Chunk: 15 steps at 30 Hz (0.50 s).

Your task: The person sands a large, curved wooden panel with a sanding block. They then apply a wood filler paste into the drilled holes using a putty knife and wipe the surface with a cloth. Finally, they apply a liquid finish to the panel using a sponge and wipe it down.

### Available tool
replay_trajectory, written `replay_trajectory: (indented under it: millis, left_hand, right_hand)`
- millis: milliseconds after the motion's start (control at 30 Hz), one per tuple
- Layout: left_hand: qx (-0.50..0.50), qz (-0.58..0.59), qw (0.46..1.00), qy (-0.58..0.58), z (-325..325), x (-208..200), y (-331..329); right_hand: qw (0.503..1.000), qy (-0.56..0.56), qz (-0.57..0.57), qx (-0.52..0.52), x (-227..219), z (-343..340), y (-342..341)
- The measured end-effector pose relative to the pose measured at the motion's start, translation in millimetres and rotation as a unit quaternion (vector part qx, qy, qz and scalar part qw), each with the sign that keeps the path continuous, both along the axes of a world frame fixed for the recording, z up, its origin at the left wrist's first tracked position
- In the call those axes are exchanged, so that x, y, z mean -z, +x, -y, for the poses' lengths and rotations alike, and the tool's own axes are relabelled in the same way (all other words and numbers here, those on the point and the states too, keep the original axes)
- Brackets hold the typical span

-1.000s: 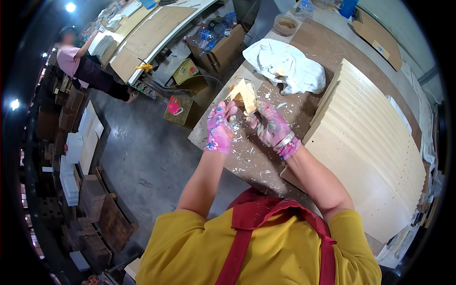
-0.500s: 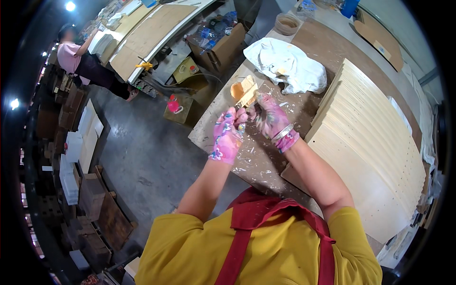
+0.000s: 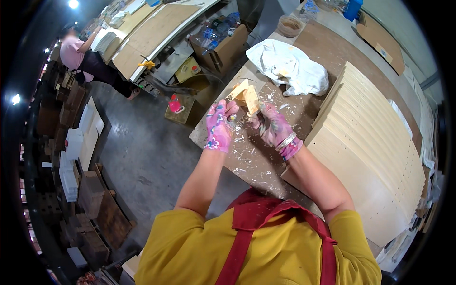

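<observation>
My left hand (image 3: 220, 124), in a pink flowered glove with bare fingertips, pinches a small pale flat piece (image 3: 239, 89) that looks like a scraper. A second pale flat piece (image 3: 252, 100), smeared with tan, is held in the curled fingers of my right hand (image 3: 274, 127), gloved alike and with a bracelet at the wrist. The two pieces lean toward each other at an angle. Behind them, partly hidden, is a small round container (image 3: 241, 95) with an orange-tan inside. Both hands are over the near left corner of the workbench (image 3: 256, 161).
A stack of pale wooden boards (image 3: 365, 147) fans across the bench's right side. Beyond my hands lies a crumpled white cloth (image 3: 287, 66). A tape roll (image 3: 289, 26) sits at the back. Across the floor, a person (image 3: 85, 59) stands at another table. A bottle-filled carton (image 3: 221, 47) is between.
My hands have moved apart; the left one shifted left. The two pale pieces, bunched together before, now stand apart as separate pieces, one in each hand.
</observation>
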State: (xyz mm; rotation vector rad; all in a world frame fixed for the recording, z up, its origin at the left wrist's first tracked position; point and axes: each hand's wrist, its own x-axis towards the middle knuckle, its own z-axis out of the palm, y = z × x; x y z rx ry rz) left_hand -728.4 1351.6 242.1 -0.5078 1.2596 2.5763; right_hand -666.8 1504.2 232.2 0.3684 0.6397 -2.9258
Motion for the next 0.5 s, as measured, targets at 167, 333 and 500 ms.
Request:
replay_trajectory:
  millis: [167, 333, 500]
  left_hand:
    - [0.064, 0.012, 0.994, 0.083, 5, 13, 3]
    - [0.001, 0.053, 0.998, 0.047, -10, -2, 20]
    - [0.024, 0.052, 0.998, 0.014, -11, -7, 27]
  right_hand:
    - [0.997, -0.004, 0.023, 0.067, -5, -2, -15]
    - [0.999, -0.015, -0.002, 0.042, -6, 5, -19]
    - [0.998, -0.024, 0.012, 0.057, -9, 6, -19]
